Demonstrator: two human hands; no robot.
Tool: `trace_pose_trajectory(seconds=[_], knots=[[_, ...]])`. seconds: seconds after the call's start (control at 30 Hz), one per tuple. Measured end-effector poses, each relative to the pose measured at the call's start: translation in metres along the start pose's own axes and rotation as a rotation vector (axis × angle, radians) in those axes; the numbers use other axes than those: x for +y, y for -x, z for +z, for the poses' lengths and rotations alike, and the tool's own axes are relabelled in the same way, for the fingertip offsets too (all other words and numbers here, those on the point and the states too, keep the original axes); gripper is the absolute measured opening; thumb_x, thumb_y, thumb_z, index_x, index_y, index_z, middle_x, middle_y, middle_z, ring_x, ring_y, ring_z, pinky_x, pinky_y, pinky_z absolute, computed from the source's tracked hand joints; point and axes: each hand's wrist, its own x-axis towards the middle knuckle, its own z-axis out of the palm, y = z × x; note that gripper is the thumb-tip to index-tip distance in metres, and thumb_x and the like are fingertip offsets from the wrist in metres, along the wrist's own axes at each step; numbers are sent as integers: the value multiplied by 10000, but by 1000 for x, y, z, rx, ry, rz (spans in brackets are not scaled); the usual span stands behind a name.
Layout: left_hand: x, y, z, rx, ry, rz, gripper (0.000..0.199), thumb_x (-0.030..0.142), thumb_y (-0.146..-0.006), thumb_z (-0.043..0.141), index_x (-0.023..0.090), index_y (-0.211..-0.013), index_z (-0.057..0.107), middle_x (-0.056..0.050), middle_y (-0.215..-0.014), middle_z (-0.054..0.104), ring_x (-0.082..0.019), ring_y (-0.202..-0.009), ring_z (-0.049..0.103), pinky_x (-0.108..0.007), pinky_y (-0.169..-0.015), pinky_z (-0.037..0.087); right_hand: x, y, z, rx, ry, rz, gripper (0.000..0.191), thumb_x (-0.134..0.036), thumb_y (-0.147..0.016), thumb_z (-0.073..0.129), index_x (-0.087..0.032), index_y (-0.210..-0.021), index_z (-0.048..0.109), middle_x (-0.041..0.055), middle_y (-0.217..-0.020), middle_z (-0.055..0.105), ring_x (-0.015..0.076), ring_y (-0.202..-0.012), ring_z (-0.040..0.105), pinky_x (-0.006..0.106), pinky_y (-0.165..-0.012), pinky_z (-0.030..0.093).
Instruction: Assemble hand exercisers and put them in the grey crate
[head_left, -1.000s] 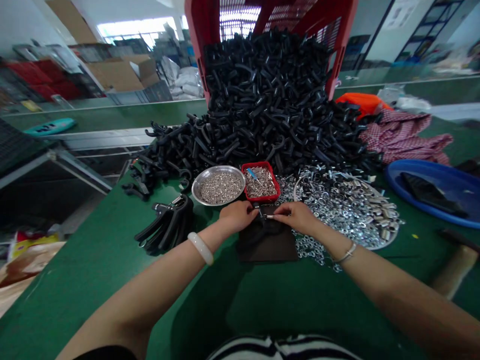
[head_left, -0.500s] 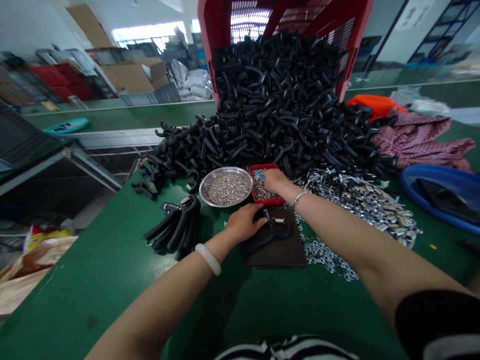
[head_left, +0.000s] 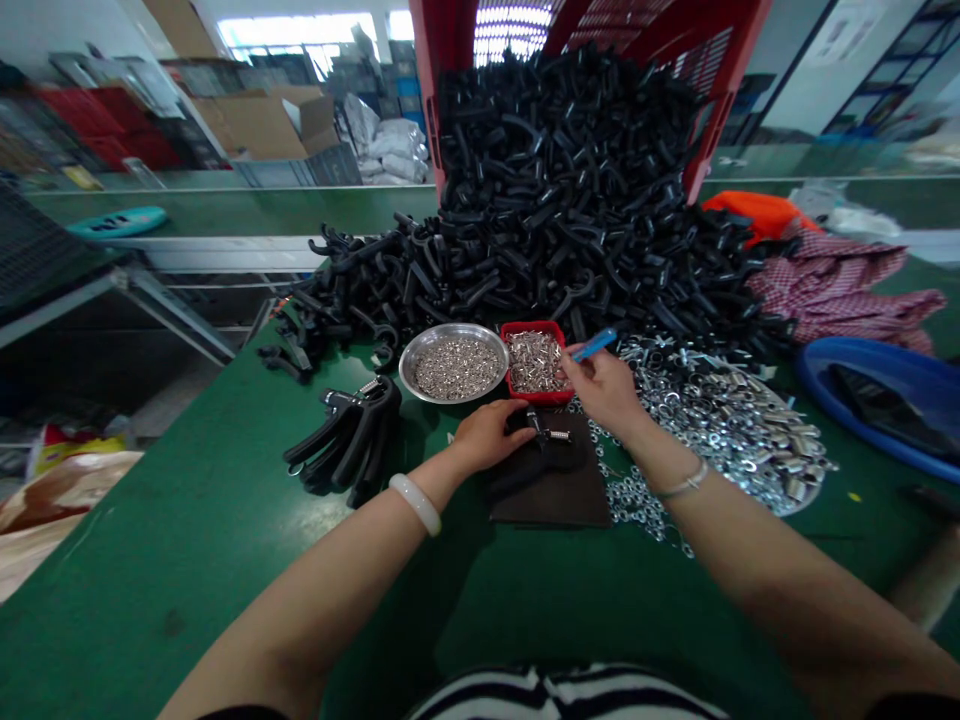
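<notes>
My left hand (head_left: 489, 436) is closed on a black handle assembly (head_left: 541, 455) with a small spring, lying on a dark square pad (head_left: 585, 500). My right hand (head_left: 604, 388) pinches a blue tool (head_left: 595, 345) just right of a red tray (head_left: 516, 385) of small metal pins. Whether a pin is also between its fingers is too small to tell. Left of the tray, touching it, stands a round metal bowl (head_left: 406, 383) with tiny metal parts. Several assembled black clamps (head_left: 349, 435) lie in a bunch at the left.
Black plastic parts (head_left: 555, 200) spill from a tilted red crate (head_left: 430, 110) at the back. Metal rings and sleeves (head_left: 720, 420) are heaped at the right, beside a blue basin (head_left: 832, 352) and a checked cloth (head_left: 840, 285).
My right hand has come out of the red tray and moved right, and the blue tool shows more fully. My left hand stays on the black assembly. The view has shifted slightly.
</notes>
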Motion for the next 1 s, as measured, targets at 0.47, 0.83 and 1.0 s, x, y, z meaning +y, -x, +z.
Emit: trace_pose_trajectory(seconds=[0.47, 0.83, 1.0], knots=[[2, 1, -1, 16, 25, -53, 509, 488, -751, 521, 243, -1197, 505, -33, -1104, 598, -169, -805, 590, -287, -701, 474, 12, 80, 16, 1, -298, 109, 286, -460, -828, 472, -180, -883, 496, 75, -817, 636, 192, -743, 646, 350, -698, 555], [-2, 0, 3, 35, 39, -47, 495, 496, -761, 515, 259, -1196, 501, -29, -1084, 603, -161, -785, 592, -279, -690, 466, 5, 84, 18, 9, -76, 45, 290, -456, -835, 446, -175, -827, 515, 110, -813, 627, 237, -774, 642, 401, -731, 533], [-2, 0, 6, 63, 32, -4, 478, 455, -775, 516, 224, -1194, 507, -45, -1110, 591, -167, -846, 581, -279, -755, 456, 7, 71, 16, -32, -461, 320, 357, -515, -742, 559, -184, -829, 458, 60, -754, 627, 187, -664, 649, 346, -628, 557]])
